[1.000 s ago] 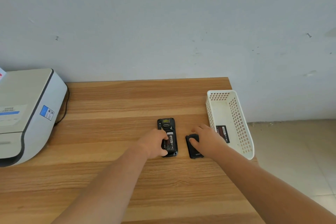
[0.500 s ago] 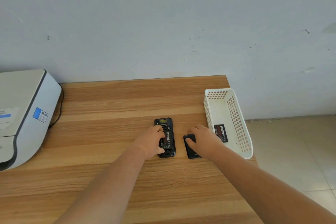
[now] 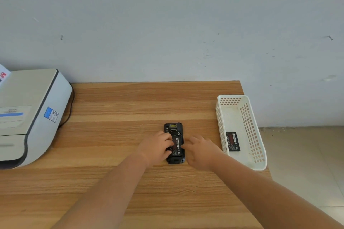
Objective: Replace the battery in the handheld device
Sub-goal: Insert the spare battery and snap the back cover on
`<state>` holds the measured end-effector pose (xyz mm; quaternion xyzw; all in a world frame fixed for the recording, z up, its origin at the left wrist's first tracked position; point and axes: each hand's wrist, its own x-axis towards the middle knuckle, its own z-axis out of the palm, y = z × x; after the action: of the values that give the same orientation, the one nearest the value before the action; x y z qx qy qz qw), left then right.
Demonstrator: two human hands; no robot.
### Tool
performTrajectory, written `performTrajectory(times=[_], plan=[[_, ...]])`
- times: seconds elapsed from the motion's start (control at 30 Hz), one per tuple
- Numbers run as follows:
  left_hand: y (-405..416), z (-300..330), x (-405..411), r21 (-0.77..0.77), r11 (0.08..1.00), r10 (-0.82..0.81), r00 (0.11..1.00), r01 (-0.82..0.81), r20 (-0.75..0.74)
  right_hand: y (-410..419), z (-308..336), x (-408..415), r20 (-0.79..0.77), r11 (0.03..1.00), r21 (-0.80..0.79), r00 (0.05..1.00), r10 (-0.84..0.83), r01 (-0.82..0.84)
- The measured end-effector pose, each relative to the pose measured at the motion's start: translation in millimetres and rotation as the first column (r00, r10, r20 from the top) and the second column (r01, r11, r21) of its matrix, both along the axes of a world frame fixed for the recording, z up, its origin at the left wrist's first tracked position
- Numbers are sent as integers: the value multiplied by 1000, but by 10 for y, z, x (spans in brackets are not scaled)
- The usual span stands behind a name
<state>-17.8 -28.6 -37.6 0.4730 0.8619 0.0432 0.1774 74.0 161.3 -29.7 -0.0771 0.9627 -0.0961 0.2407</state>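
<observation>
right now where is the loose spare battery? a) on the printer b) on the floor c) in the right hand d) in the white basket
d, the spare battery lies flat on the floor of the white basket, apart from both hands.

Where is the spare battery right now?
In the head view, the spare battery lies flat inside the white basket at the table's right edge, right of the right hand.

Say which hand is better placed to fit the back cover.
Right, probably: the right hand lies beside the black handheld device, apparently over the cover. The left hand steadies the device.
</observation>
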Motion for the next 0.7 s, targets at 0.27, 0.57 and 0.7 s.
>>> performTrajectory(times=[0.27,0.57,0.7], plan=[[-229,-36,96,-238,955,-187,982,179,-13,-35,-96,46,2,967,93,971,237,-236],[-213,-20,92,-231,968,-104,995,102,3,-51,-83,-25,-35,986,52,987,158,-156],[-157,-19,97,-245,968,-52,998,58,31,-70,-88,-45,-12,991,51,992,123,-122]])
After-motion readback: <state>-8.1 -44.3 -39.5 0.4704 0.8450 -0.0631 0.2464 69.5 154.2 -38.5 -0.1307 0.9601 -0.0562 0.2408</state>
